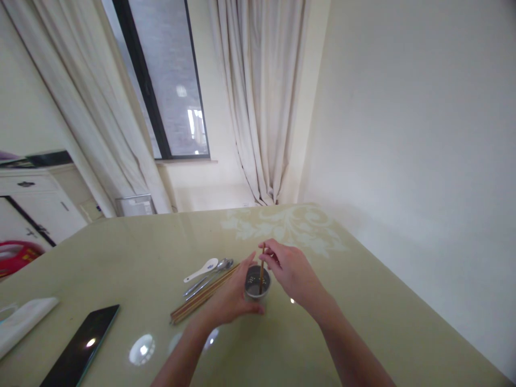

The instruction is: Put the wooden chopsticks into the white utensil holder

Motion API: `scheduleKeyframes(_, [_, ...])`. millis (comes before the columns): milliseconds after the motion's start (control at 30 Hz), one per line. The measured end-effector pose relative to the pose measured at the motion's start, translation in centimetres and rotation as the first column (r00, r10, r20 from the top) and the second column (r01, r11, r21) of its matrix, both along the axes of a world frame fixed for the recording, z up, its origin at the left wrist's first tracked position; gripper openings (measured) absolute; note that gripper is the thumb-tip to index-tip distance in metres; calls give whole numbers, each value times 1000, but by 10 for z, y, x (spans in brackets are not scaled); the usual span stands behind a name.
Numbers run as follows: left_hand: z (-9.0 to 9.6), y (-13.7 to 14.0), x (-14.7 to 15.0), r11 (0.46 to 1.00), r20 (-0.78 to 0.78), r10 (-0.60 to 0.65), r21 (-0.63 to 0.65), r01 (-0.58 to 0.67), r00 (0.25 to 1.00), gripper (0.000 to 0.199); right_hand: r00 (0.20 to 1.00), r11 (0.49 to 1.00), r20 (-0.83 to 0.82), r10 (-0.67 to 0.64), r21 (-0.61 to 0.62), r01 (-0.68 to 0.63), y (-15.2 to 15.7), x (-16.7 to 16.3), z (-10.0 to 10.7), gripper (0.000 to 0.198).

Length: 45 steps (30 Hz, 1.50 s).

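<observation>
From my remote view, the nearest thing on the tabletop (363,328) was a dark, flat phone or tablet (83,344) at the near left, well apart from both hands. Beyond it to the right, my left hand (231,298) gripped the left side of a cup (258,295), thumb on the near side and fingers curling round the far side. Small pale spots showed inside the cup; I couldn't tell what they were.

My right hand (287,266), just right of the cup and above its rim, pinched the upper end of a chopstick (262,266). What mattered was how these lined up: the stick stood nearly upright, its lower end within the cup's mouth, though I couldn't tell whether it touched the bottom.

Left of the cup, a bundle of chopsticks (195,306) ran from near left to far right, its far end close behind my left hand, which was the nearer of the two. Just beyond lay metal spoons (205,279), then a white spoon (201,270). Farthest off hung a pale curtain (264,97).
</observation>
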<state>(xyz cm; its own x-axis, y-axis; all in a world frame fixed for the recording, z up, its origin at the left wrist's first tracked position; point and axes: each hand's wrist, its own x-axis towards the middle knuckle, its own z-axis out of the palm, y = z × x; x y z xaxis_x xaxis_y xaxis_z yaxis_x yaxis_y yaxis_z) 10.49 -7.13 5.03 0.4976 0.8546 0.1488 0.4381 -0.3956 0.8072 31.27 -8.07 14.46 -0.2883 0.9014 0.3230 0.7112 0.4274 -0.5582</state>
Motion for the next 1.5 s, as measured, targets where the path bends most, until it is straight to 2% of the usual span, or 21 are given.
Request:
scheduleKeyframes(67, [6,3,-22,995,-28,-31,-98,28,999,113,999,1000,-37,-18,-5,18,1,0,-1,22])
scheduleKeyframes(133, [13,6,-43,989,-109,19,-144,-35,994,81,996,999,-81,-36,-14,34,2,0,-2,24])
scheduleKeyframes(200, [15,10,-57,983,-288,127,-89,-159,949,40,992,999,-114,-50,-26,47,2,-1,-4,23])
scheduleKeyframes(267, [11,15,-62,964,-494,235,12,-264,837,19,990,998,-126,-57,-39,53,5,-2,-8,23])
scheduleKeyframes(333, [3,19,-60,953,-635,269,65,-298,724,15,989,997,-132,-62,-46,56,8,-2,-12,24])
scheduleKeyframes(400, [-4,22,-56,952,-696,258,65,-299,670,15,988,997,-144,-61,-45,55,11,-3,-17,26])
scheduleKeyframes(500, [-10,23,-49,951,-711,256,63,-304,655,17,988,998,-150,-45,-39,40,14,-3,-20,28])
scheduleKeyframes(700, [-6,21,-44,943,-704,268,53,-328,657,14,992,1000,-127,-16,18,19,7,-6,-15,23])
scheduleKeyframes(833, [-7,20,-43,943,-698,261,37,-330,667,15,997,998,-63,-53,-32,51,9,-8,-19,25])
scheduleKeyframes(967, [-7,18,-45,957,-677,236,37,-288,698,15,995,997,-77,-67,-54,63,13,-7,-25,32])
scheduleKeyframes(1100, [8,14,-53,946,-571,313,119,-300,759,13,986,997,-151,-72,3,73,11,-5,-25,33])
scheduleKeyframes(1233, [40,1,-55,932,-348,363,110,-346,864,21,976,1000,-217,11,29,-5,4,-9,-20,32])
scheduleKeyframes(1333, [63,-11,-41,955,-112,296,46,-293,948,27,962,995,-256,97,7,-98,-3,-15,-15,32])
scheduleKeyframes(1400, [72,-19,-26,973,20,228,35,-229,973,27,946,989,-294,138,-6,-146,-7,-18,-12,27])
scheduleKeyframes(1500, [76,-25,-7,978,120,185,78,-196,975,27,913,983,-374,163,-20,-184,-10,-20,-7,23])
